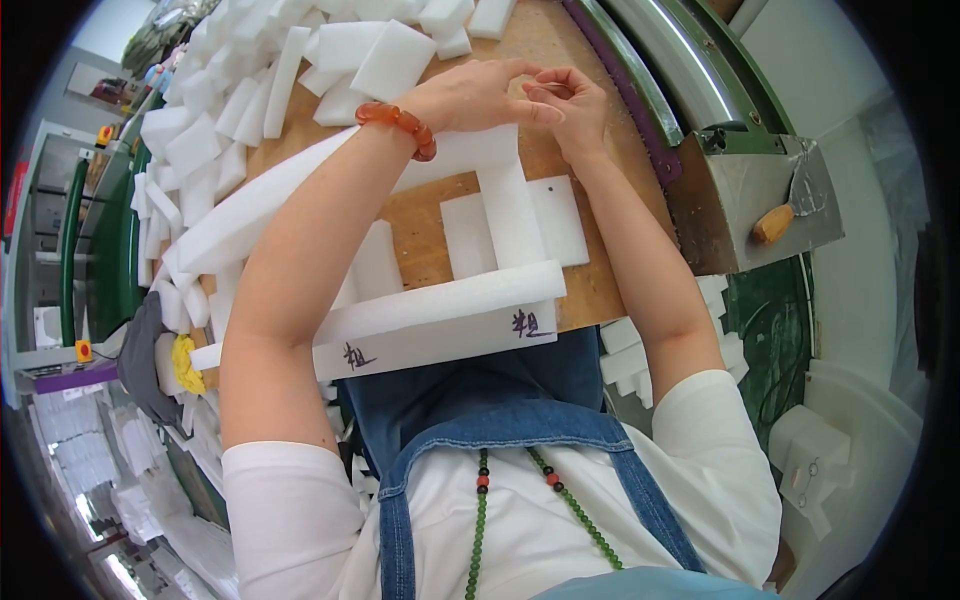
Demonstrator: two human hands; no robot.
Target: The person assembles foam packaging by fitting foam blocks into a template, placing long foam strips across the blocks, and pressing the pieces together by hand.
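Note:
My left hand, an orange bead bracelet at its wrist, reaches over the far end of a white foam frame. Its fingers are stretched out and the thumb stands apart. Close against it, my right hand has thumb and fingers pinched together; whatever is between them is too small to make out. The frame lies on the brown tabletop, its near bar marked with dark handwritten characters. Inside it and at its right side lie flat foam pieces.
Loose white foam blocks are heaped at the far left. A green and metal machine borders the table on the right, with a wooden-handled tool on its end. A yellow item lies at the left edge.

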